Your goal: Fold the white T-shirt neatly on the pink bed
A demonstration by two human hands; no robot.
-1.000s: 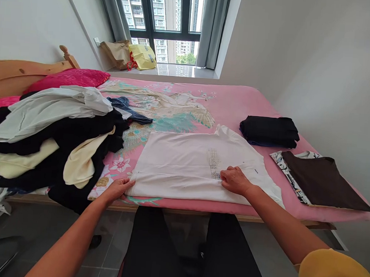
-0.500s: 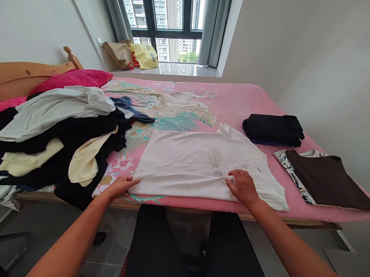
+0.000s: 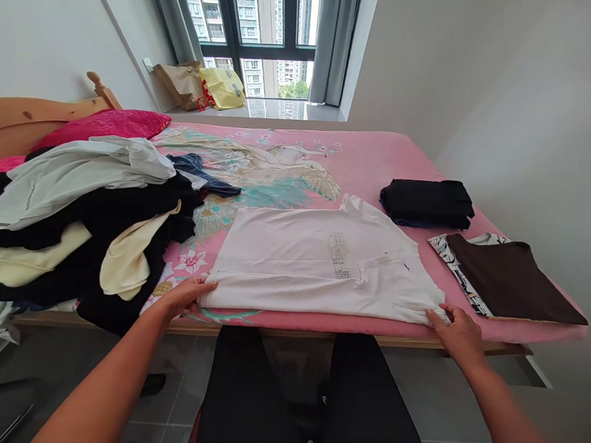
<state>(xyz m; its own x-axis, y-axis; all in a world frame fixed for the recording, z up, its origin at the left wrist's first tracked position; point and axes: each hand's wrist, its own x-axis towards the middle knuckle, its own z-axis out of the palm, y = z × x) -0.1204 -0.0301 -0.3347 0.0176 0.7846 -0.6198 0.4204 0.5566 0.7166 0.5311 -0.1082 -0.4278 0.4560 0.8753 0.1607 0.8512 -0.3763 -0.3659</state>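
Pinched the near left corner of a flat white cloth T-shirt [image 3: 293, 248] between the thumb and fingers of the left hand [image 3: 186, 297], and gripped the near right corner with the closed fingers of the right hand [image 3: 457, 331], ruffling the cloth there. Saw the shirt spread sideways along the near edge of a wooden-framed bed [image 3: 408, 342], on a pink bedspread [image 3: 371, 159] printed with a pale bird and turquoise plumes. Noted a small block of dark printed lines right of the shirt's middle, too fine to read, and a long crease running left to right along the near side. Found a folded black cloth bundle [image 3: 426, 200] to the far right of the shirt and, nearer and further right, a folded dark brown cloth top [image 3: 514, 277] overlapping a black-and-white patterned garment [image 3: 457, 270]. Saw on the left a loose heap of black garments [image 3: 107, 205], topped by a crumpled white garment [image 3: 86, 170], with a pale yellow garment [image 3: 40, 257] and a cream garment [image 3: 125, 260] toward its near side, and a blue denim garment [image 3: 205, 175] at its far right. Noticed, beyond the heap, a bright crimson pillow [image 3: 112, 124] near a light wooden headboard [image 3: 34, 115]. Spotted a brown paper bag [image 3: 176, 81] and a yellow bag [image 3: 224, 88] side by side on the far windowsill [image 3: 277, 109].
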